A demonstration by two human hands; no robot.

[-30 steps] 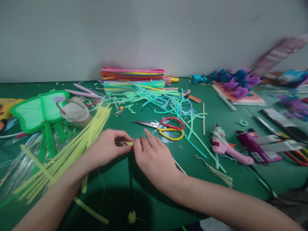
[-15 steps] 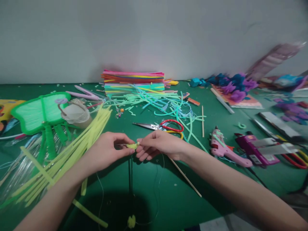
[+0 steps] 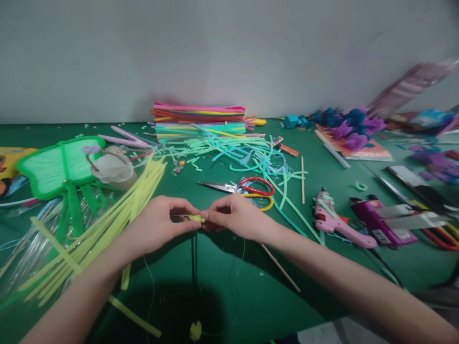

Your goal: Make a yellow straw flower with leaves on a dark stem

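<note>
Hands: your left hand (image 3: 161, 224) and right hand (image 3: 234, 217) meet fingertip to fingertip over the green table (image 3: 322, 267), both pinched narrow on one small yellow-green piece (image 3: 196, 219).
Piece: it sits between the two sets of fingertips, held just above the table, at 12 o'clock from the yellow bit (image 3: 195, 330) lying at the near edge.
Change, right hand: half a second ago your fingers hung loose below the piece; now they are curled in and closed on it, with the hand a little lower.
Change, left hand: your grip on the piece looks the same as before, and the piece has hardly shifted.
Far left: the green fan shape (image 3: 59, 167) lies at 10 o'clock from your left hand, with the clear tape roll (image 3: 113, 169) against its right side.
Left: the yellow-green strips (image 3: 103, 224) fan out at 9 o'clock from your left hand, passing under your forearm.
Centre back: the stack of coloured stems (image 3: 199, 119) stands at 12 o'clock, against the wall.
Centre: the scissors (image 3: 244, 187) lie at 1 o'clock from your right hand, just beyond the knuckles.
Under the right wrist: a thin wooden stick (image 3: 281, 268) runs toward 4 o'clock.
Right: the pink glue gun (image 3: 337, 222) lies at 3 o'clock, well apart from your hand, unmoved.
</note>
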